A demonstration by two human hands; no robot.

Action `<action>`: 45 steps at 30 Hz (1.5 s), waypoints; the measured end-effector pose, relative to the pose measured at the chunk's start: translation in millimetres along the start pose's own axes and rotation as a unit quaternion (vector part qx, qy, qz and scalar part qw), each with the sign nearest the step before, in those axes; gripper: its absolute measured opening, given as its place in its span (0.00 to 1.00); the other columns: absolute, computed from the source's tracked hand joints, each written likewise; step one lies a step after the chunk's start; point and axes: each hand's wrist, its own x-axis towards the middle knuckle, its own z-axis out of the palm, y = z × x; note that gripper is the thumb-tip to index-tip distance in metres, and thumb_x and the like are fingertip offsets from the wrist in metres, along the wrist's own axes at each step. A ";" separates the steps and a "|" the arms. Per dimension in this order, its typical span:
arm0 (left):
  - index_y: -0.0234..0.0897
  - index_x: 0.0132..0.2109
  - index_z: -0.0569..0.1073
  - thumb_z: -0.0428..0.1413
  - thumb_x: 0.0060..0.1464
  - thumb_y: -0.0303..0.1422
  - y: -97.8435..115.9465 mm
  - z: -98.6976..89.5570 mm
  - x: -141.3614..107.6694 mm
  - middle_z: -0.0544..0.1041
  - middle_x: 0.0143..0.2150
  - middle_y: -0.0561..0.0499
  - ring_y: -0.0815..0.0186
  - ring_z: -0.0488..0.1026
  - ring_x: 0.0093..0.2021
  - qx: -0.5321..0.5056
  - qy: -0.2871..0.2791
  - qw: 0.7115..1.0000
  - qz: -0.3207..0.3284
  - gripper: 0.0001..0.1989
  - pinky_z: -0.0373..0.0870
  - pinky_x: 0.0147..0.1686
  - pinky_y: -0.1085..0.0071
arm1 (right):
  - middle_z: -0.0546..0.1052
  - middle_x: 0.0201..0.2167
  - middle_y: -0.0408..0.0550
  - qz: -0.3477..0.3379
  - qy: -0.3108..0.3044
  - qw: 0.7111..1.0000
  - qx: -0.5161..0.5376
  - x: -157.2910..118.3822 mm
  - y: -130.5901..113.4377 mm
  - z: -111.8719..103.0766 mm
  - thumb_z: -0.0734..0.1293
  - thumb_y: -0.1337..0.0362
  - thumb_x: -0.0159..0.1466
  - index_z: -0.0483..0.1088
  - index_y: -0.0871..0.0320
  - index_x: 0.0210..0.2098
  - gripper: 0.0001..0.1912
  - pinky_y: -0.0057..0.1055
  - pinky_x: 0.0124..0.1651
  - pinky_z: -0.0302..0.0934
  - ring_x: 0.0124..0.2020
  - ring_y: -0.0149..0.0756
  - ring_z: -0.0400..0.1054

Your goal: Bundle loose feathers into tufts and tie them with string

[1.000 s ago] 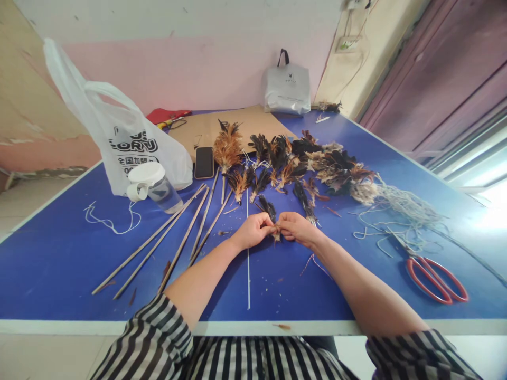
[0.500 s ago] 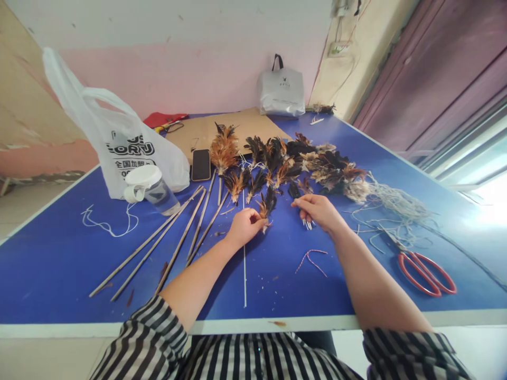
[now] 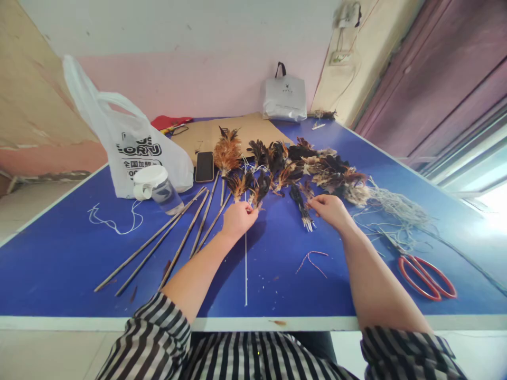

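Observation:
My left hand [image 3: 238,217] pinches the base of a small black-and-brown feather bunch [image 3: 260,188], its tips pointing away from me. Another feather bunch [image 3: 238,184] lies close to its left. My right hand [image 3: 328,209] has its fingertips closed at the lower end of a small brown feather tuft [image 3: 306,189]. Left of those fingers, a black feather bundle [image 3: 299,200] with pale quills rests on the blue table [image 3: 277,295]. Farther back are several more dark and brown feather bunches [image 3: 273,154] and a larger orange-brown one [image 3: 227,150].
Several thin sticks [image 3: 186,237] lie left, near a lidded plastic jar [image 3: 164,192], a white plastic bag [image 3: 138,153] and a phone [image 3: 205,167]. Red-handled scissors [image 3: 425,274] and tangled string [image 3: 400,208] lie right. A short red-and-white cord [image 3: 311,259] is in front. Cardboard [image 3: 198,134] lies behind.
My left hand has moved away from me and slightly left with its feather bunch. My right hand has left the black bundle and shifted right to the brown tuft.

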 end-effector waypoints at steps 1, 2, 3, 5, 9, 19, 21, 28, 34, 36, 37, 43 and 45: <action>0.37 0.29 0.74 0.52 0.49 0.41 -2.9 -3.6 5.4 0.76 0.28 0.48 0.65 0.71 0.30 0.003 0.017 1.000 -0.009 0.13 0.60 0.30 0.72 | 0.68 0.13 0.42 0.003 0.004 1.000 -0.004 0.8 1.1 -0.7 0.61 0.53 0.54 0.74 0.61 0.29 0.18 0.24 0.20 0.49 0.15 0.27 0.58; 0.36 0.29 0.74 0.52 0.49 0.41 -5.9 -6.6 10.5 0.76 0.28 0.47 0.65 0.71 0.30 0.011 0.025 0.999 -0.022 0.13 0.60 0.31 0.72 | 0.68 0.13 0.42 0.004 0.006 1.000 -0.007 1.6 2.3 -1.0 0.61 0.53 0.54 0.74 0.61 0.29 0.18 0.24 0.20 0.49 0.15 0.27 0.57; 0.37 0.29 0.74 0.52 0.49 0.41 -8.6 -8.8 15.0 0.76 0.28 0.47 0.64 0.71 0.31 0.019 0.024 0.999 -0.038 0.13 0.60 0.31 0.72 | 0.69 0.13 0.42 0.006 0.006 1.000 -0.010 2.4 3.4 -1.0 0.61 0.53 0.54 0.74 0.61 0.29 0.18 0.25 0.20 0.49 0.15 0.27 0.57; 0.37 0.30 0.75 0.52 0.49 0.41 -12.9 -10.9 21.8 0.76 0.29 0.47 0.63 0.71 0.32 0.038 0.020 0.997 -0.064 0.13 0.60 0.31 0.71 | 0.69 0.14 0.42 0.010 0.007 1.000 -0.015 3.9 5.5 -0.1 0.61 0.54 0.54 0.74 0.62 0.29 0.17 0.25 0.21 0.50 0.16 0.28 0.58; 0.38 0.32 0.75 0.51 0.50 0.41 -16.1 -8.7 32.1 0.77 0.31 0.46 0.61 0.72 0.35 0.062 0.017 0.994 -0.091 0.13 0.61 0.32 0.70 | 0.70 0.14 0.43 0.013 0.005 0.999 -0.032 6.2 7.7 2.0 0.61 0.55 0.54 0.75 0.62 0.30 0.17 0.25 0.23 0.51 0.18 0.30 0.61; 0.36 0.39 0.72 0.54 0.49 0.41 -6.2 -3.4 29.6 0.72 0.40 0.43 0.62 0.71 0.37 0.052 0.092 0.994 -0.016 0.15 0.64 0.36 0.68 | 0.74 0.23 0.46 -0.053 -0.051 0.981 -0.180 8.8 14.5 -0.5 0.63 0.57 0.52 0.74 0.59 0.24 0.12 0.26 0.28 0.53 0.26 0.33 0.66; 0.35 0.39 0.72 0.55 0.49 0.39 4.3 -5.0 15.7 0.72 0.39 0.45 0.64 0.70 0.37 0.008 0.113 0.993 0.039 0.13 0.64 0.38 0.70 | 0.75 0.24 0.47 -0.057 -0.065 0.973 -0.213 7.9 13.0 -3.6 0.63 0.58 0.53 0.73 0.58 0.24 0.12 0.26 0.28 0.53 0.27 0.34 0.67; 0.35 0.31 0.73 0.55 0.49 0.36 47.0 -2.6 -25.7 0.74 0.30 0.51 0.70 0.68 0.28 -0.216 -0.051 0.972 0.081 0.08 0.64 0.32 0.73 | 0.76 0.30 0.56 -0.003 -0.097 0.947 -0.305 -8.4 -9.1 -1.8 0.63 0.49 0.51 0.75 0.59 0.29 0.20 0.34 0.33 0.59 0.34 0.46 0.71; 0.33 0.29 0.73 0.55 0.48 0.34 44.9 11.2 -35.5 0.74 0.27 0.51 0.71 0.68 0.27 -0.308 -0.121 0.943 0.035 0.08 0.64 0.31 0.73 | 0.76 0.32 0.60 -0.003 -0.102 0.953 -0.284 -13.2 -14.7 15.2 0.65 0.65 0.48 0.74 0.63 0.30 0.12 0.36 0.36 0.60 0.36 0.48 0.71; 0.33 0.29 0.73 0.56 0.47 0.34 42.0 15.4 -36.4 0.74 0.26 0.51 0.71 0.68 0.26 -0.336 -0.136 0.932 0.016 0.07 0.64 0.30 0.74 | 0.76 0.29 0.57 -0.019 -0.112 0.959 -0.261 -12.0 -14.6 15.6 0.64 0.66 0.47 0.74 0.62 0.27 0.09 0.32 0.35 0.60 0.34 0.44 0.70; 0.33 0.30 0.73 0.56 0.47 0.34 41.4 17.1 -36.7 0.74 0.25 0.51 0.71 0.68 0.25 -0.354 -0.146 0.924 0.001 0.07 0.64 0.29 0.74 | 0.75 0.27 0.54 -0.030 -0.118 0.960 -0.251 -11.8 -15.1 15.1 0.64 0.65 0.48 0.73 0.62 0.25 0.08 0.30 0.33 0.59 0.32 0.41 0.70; 0.31 0.38 0.73 0.58 0.48 0.35 46.1 20.1 -36.8 0.76 0.36 0.44 0.70 0.72 0.28 -0.533 -0.229 0.799 -0.158 0.12 0.67 0.25 0.76 | 0.65 0.13 0.39 -0.056 -0.233 0.962 0.131 -20.1 -25.9 24.3 0.63 0.55 0.54 0.69 0.61 0.24 0.15 0.23 0.20 0.52 0.15 0.24 0.56; 0.30 0.39 0.73 0.59 0.47 0.36 47.1 18.8 -36.0 0.76 0.39 0.42 0.69 0.74 0.30 -0.578 -0.250 0.755 -0.184 0.14 0.68 0.27 0.76 | 0.65 0.14 0.38 -0.031 -0.265 0.933 0.243 -24.1 -30.0 33.3 0.66 0.54 0.52 0.69 0.62 0.26 0.15 0.23 0.19 0.51 0.15 0.23 0.54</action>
